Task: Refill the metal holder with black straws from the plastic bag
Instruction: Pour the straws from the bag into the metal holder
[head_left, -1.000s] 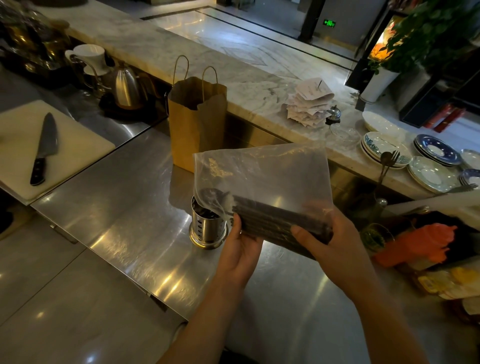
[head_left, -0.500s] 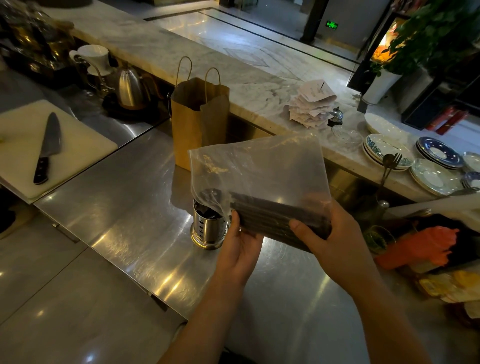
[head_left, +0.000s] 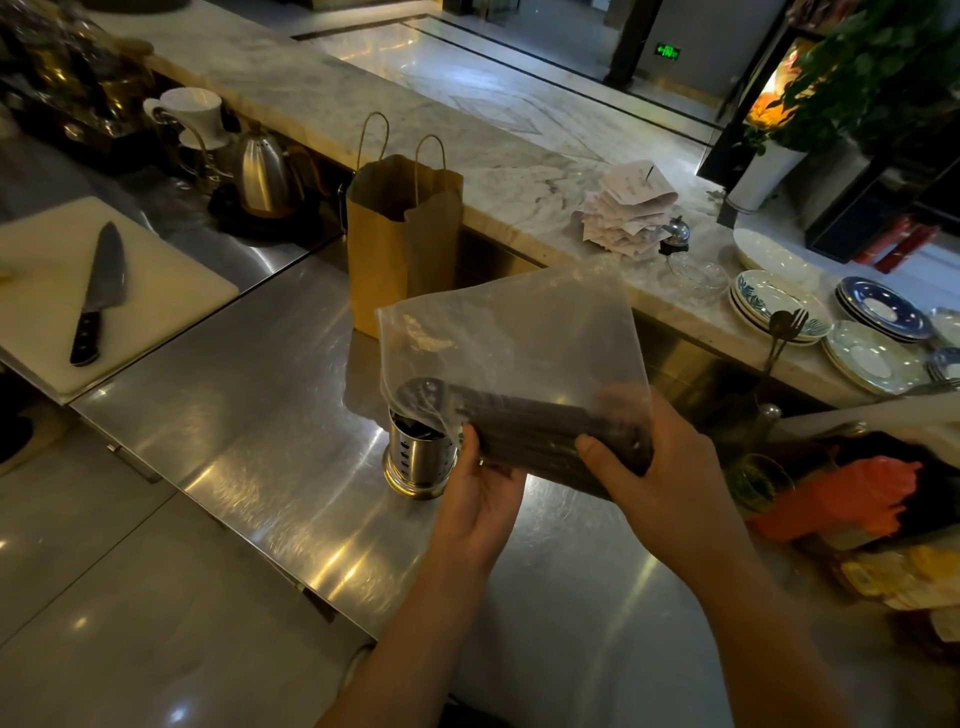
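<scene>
We slant the clear plastic bag (head_left: 509, 332) of black straws (head_left: 524, 428) over the perforated steel holder (head_left: 418, 460), likely for pouring; our left hand (head_left: 480, 501) and right hand (head_left: 672, 480) clasp it round the bundle.

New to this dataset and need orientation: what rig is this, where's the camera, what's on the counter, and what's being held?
There is no machine here: a person works with two bare hands. The camera sits on their head, looking forward and down, so the arms enter from the bottom. The left hand and right hand both grip a clear plastic bag around a bundle of black straws lying sideways inside. The bag's lower corner hangs over a metal holder standing on the steel counter. Behind it stands a brown paper bag. To the left, a knife lies on a white cutting board. A kettle sits further back, and there are plates to the right.
</scene>
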